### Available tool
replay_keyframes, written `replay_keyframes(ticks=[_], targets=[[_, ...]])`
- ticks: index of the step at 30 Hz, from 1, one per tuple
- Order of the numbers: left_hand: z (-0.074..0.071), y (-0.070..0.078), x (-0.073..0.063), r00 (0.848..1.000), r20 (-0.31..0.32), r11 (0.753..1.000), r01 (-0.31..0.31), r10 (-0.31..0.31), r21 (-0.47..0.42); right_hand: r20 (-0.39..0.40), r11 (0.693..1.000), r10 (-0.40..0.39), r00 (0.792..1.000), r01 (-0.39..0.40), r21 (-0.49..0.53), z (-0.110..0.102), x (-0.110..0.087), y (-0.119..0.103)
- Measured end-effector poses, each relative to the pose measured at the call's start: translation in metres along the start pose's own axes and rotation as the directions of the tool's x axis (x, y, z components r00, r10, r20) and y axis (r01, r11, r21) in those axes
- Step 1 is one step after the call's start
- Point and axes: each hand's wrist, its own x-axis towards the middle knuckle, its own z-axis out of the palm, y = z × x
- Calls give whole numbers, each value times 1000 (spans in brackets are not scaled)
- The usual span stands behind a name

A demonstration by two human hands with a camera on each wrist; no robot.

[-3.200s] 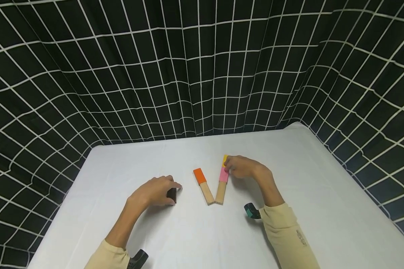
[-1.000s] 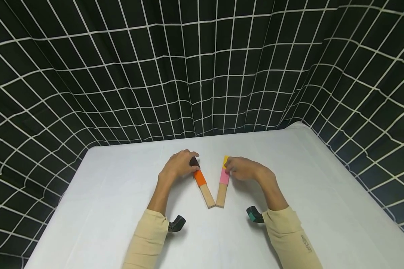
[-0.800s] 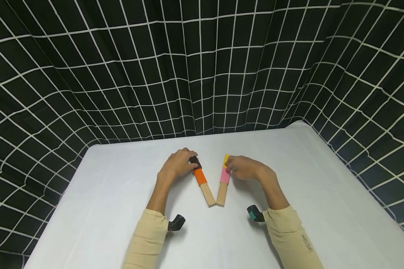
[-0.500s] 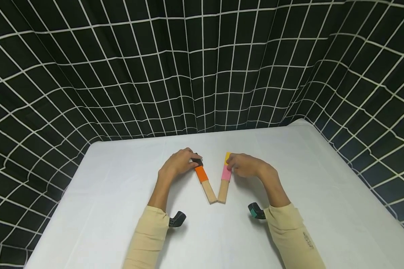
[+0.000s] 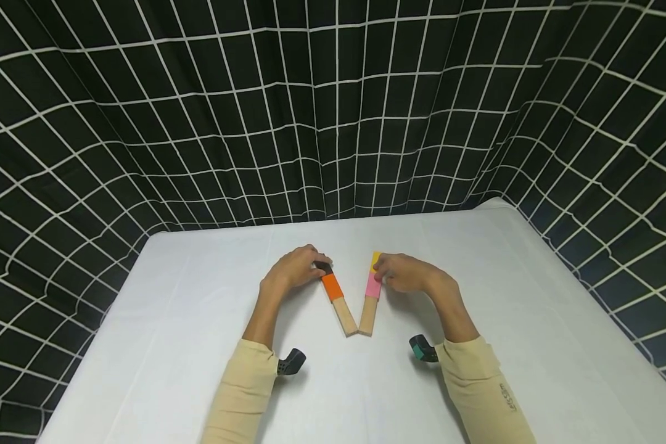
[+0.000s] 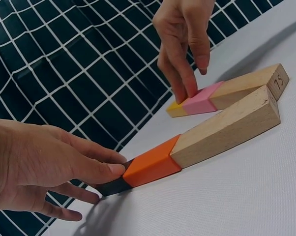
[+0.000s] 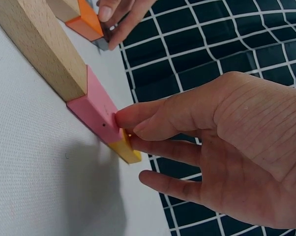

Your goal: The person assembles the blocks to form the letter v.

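Two plain wooden blocks meet at their near ends in a V, the left one [image 5: 345, 317] and the right one [image 5: 369, 316]. An orange block [image 6: 153, 158] continues the left arm, and a black block [image 6: 116, 187] sits against its far end. My left hand [image 5: 295, 269] pinches the black block between thumb and fingers. The right arm continues with a pink block [image 7: 98, 109], then a yellow block [image 7: 128, 149] at the tip. My right hand [image 5: 407, 272] touches the pink and yellow blocks with its fingertips, thumb held off them in the left wrist view.
A white-covered table [image 5: 189, 308] lies under everything. Dark curtain [image 5: 227, 123] with a white grid stands behind and along both sides. Each sleeve cuff has a small black device, left [image 5: 291, 362] and right [image 5: 422, 348], projecting inward over the table.
Since the oldest frame, my left hand has carried the black block from the left side of the table to the orange block's far end. My right hand has stayed at the pink and yellow blocks.
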Motion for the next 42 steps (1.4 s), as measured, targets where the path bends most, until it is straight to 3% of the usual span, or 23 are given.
replay_keyframes(ticks=[10,42], targets=[[-1,2,-1,1000,14,1000,14,-14,-1,-1,1000,-1,1000,1,3,0,-1,-1],[1,6,-1,998,-28,999,48,-48,-5,-17,998,-36,999,35,-55,0,2,-2]])
